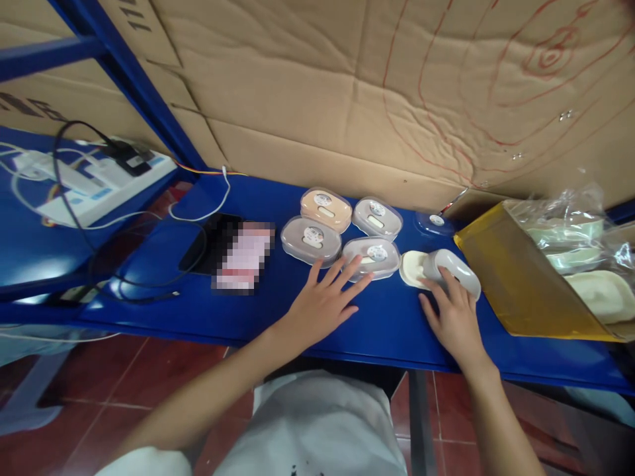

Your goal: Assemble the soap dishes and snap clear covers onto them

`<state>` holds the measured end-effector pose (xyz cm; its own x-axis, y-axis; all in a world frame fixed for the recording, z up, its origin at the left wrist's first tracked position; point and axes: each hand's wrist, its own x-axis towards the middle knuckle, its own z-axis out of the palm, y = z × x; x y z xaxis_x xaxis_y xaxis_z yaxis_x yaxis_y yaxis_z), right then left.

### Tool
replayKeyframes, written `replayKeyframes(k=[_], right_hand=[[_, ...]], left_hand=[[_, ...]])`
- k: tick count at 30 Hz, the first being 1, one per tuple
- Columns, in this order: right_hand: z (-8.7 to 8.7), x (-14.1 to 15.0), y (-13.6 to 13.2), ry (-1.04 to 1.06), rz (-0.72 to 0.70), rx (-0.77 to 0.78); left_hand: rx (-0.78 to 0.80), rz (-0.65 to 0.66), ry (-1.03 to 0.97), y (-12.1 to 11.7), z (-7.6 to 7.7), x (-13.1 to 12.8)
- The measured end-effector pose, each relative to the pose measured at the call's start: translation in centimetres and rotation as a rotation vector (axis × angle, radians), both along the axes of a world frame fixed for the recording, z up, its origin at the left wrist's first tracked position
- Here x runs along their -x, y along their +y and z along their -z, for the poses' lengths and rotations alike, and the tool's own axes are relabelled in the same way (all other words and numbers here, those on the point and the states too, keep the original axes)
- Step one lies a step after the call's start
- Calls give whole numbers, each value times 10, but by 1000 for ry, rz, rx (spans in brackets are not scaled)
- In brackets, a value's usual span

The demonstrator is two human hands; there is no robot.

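My left hand (325,301) is spread open, its fingertips over the near edges of two clear-lidded oval cases, a grey one (311,239) and a paler one (371,256). Behind these are a peach case (326,208) and another grey case (378,217), all with round labels. My right hand (452,316) rests its fingers on a glossy light-grey oval shell (459,272), thumb apart, without a visible grip. That shell lies tilted against a cream oval tray (413,270). Behind them sits a clear lid (432,223) with a round label.
To the right, an open cardboard box (501,277) holds bagged green and cream trays. A phone (243,258) with a blurred screen lies at left, beside cables and a white power strip (106,188). Cardboard (297,99) walls the back of the blue table (387,330).
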<state>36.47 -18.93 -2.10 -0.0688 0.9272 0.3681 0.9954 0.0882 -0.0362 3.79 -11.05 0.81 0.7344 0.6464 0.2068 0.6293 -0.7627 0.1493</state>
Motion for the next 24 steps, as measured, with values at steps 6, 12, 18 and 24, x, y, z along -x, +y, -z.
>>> replayKeyframes(k=[6,12,18,24], right_hand=[[-1,63,-56,134,-92,44],[-16,76,-60,241,-242,74],[-18,23,-40,296,-105,157],[-7,-6,-35,521,-114,127]], left_hand=[[9,-18,-79,-3,1,-3],[109,30,-210,-33,9,-4],[205,-17,-207,-38,18,-28],[259,-13,-233,-30,14,-12]])
